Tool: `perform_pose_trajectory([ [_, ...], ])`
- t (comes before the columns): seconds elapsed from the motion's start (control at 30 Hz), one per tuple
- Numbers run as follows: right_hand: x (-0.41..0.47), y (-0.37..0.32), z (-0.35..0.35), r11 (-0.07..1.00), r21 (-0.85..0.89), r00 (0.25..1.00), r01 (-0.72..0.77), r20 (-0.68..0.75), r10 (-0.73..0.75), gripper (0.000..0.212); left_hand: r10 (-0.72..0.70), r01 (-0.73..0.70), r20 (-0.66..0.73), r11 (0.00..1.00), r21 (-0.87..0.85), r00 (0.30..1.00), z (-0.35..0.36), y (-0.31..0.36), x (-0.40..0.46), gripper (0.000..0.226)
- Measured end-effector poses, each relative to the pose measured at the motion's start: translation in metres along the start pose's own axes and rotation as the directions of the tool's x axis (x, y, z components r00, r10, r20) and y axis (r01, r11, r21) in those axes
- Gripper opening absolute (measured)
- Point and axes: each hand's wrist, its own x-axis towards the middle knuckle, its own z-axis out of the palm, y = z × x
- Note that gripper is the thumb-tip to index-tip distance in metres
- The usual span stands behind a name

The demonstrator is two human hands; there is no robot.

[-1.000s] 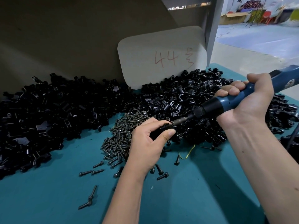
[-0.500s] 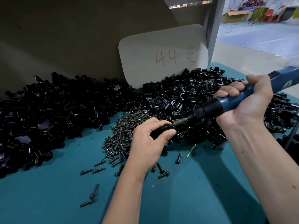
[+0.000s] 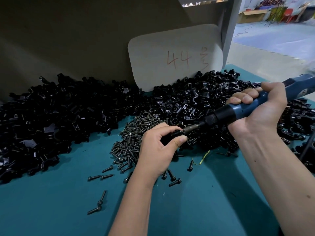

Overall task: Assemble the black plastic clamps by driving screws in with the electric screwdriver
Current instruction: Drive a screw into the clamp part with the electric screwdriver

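Observation:
My left hand [image 3: 157,149] pinches a small black clamp [image 3: 171,136] between thumb and fingers, just above the teal table. My right hand [image 3: 260,111] grips the blue electric screwdriver [image 3: 242,110], which slants down to the left. Its metal bit [image 3: 190,128] meets the clamp at my left fingertips; the screw there is hidden. A heap of dark screws [image 3: 134,138] lies just left of my left hand. Black clamp parts [image 3: 184,103] are piled behind both hands.
A larger heap of black clamps [image 3: 51,116] covers the left of the teal table [image 3: 51,210]. Loose screws [image 3: 100,177] lie scattered in front. A card marked "44" [image 3: 175,58] leans on the brown back panel. A yellow wire scrap [image 3: 203,158] lies between my arms.
Both hands stay almost where they were, with the bit held against the clamp. The view has shifted only slightly.

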Motion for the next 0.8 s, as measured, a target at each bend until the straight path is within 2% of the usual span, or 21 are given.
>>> perform_pose_trajectory([
  [0.4, 0.0012, 0.0018, -0.0026, 1.0, -0.001, 1.0, 0.003, 0.006, -0.003, 0.027, -0.013, 0.013, 0.0, 1.0, -0.027, 1.0, 0.0013, 0.0019, -0.0006, 0.012],
  [0.8, 0.0019, 0.0025, -0.0039, 1.0, 0.011, 1.0, -0.018, 0.006, 0.018, 0.032, -0.006, 0.007, -0.005, 1.0, 0.02, 1.0, 0.0019, 0.0017, 0.0002, 0.011],
])
